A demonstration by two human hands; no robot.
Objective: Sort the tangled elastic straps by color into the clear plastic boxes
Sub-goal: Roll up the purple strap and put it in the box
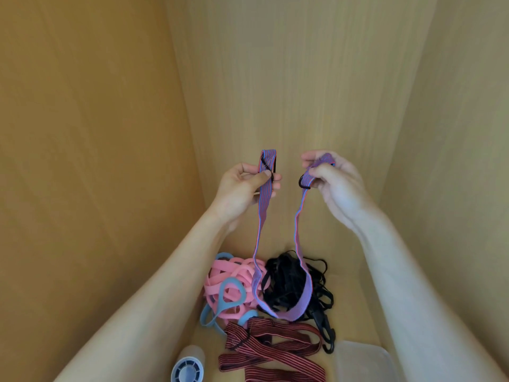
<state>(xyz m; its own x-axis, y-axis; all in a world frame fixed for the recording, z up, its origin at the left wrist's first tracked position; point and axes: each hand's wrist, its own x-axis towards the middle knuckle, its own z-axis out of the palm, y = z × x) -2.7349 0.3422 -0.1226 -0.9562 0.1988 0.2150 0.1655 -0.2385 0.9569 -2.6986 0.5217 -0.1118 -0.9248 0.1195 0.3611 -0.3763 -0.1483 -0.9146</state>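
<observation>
The left hand (245, 188) and right hand (330, 180), raised at about 12 o'clock from the pile, each pinch one end of a purple striped strap (306, 297) between thumb and curled fingers. The strap hangs in a long U whose bottom rests on the pile. Beneath it, black straps (289, 279) lie at the centre, pink bands (237, 274) and blue bands (230, 295) at 9 o'clock, and a red striped strap (264, 351) at 6 o'clock. A clear plastic box (360, 362) sits at 5 o'clock, and a round container (188, 365) at 7 o'clock.
</observation>
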